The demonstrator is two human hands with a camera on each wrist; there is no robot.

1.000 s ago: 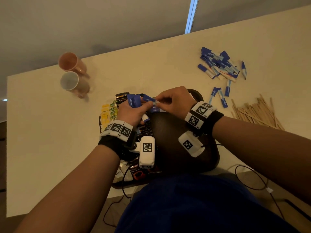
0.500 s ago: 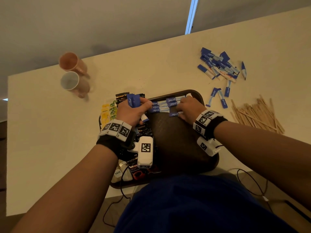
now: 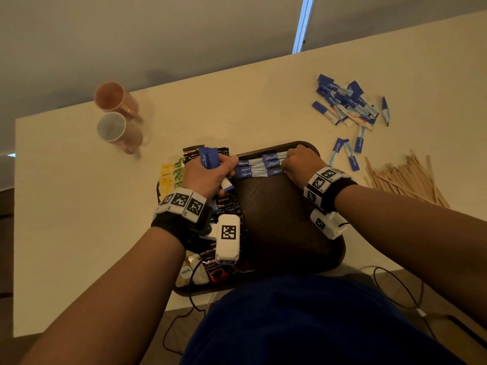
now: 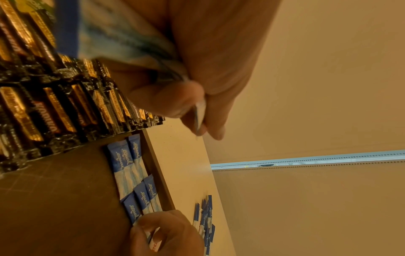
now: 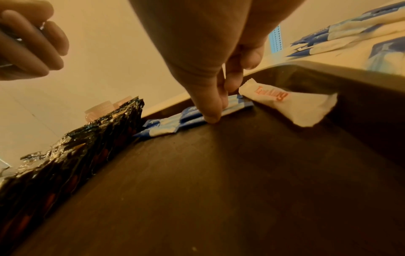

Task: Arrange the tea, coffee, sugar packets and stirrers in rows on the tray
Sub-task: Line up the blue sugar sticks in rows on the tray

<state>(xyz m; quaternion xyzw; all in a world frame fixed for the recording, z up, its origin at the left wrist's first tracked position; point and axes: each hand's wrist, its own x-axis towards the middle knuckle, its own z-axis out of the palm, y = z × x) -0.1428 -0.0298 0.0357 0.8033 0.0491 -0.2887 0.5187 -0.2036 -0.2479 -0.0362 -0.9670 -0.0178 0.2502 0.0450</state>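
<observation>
A dark brown tray lies in front of me. Along its far edge sits a row of blue sugar packets. My right hand presses its fingertips down on the right end of that row. A white packet with red print lies just right of those fingers. My left hand grips a bundle of blue sugar packets over the tray's left part. Black coffee sachets stand in rows beneath it, with yellow and green tea packets further left.
A heap of loose blue packets lies at the far right of the table, and a few more packets sit nearer the tray. Wooden stirrers are piled to the right. Two mugs stand at the far left. Cables hang off the near edge.
My right hand took a packet from the left hand's bundle, laid it in the row at the tray's far edge, and now presses on the row's right end. The left hand barely moved.
</observation>
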